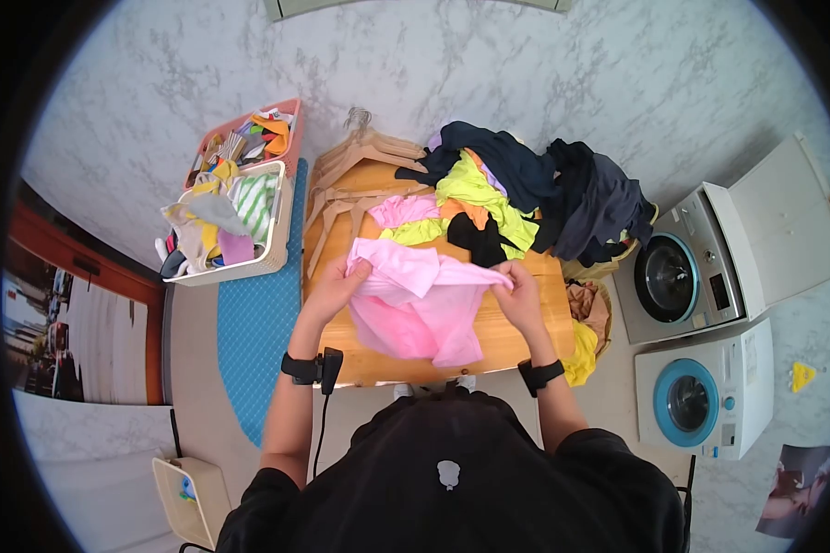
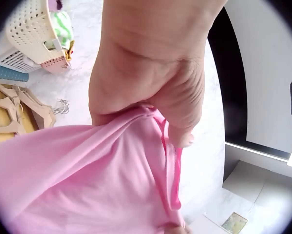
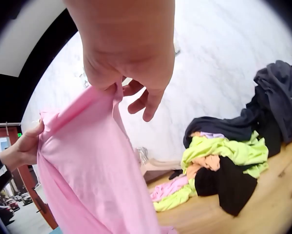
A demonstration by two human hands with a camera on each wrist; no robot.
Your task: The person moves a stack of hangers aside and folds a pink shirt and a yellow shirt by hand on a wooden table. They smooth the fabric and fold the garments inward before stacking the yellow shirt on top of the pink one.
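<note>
Pink fabric garment (image 1: 424, 318): gripped at opposite sides by left hand (image 1: 339, 288) and right hand (image 1: 522, 295), over light-brown wooden tabletop (image 1: 555, 295), presumably to hold cloth spread.

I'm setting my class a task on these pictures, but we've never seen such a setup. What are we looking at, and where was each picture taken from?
There is no robot: a person works with two bare hands, the left hand and the right hand. The wide picture comes from a camera worn on the head, looking forward and down. The other two come from cameras strapped to the wrists, each looking at one hand's work. Both hands grip a pink garment over a wooden table. On the table lie wooden hangers and a heap of clothes, including a lime-green garment and a black garment.
</note>
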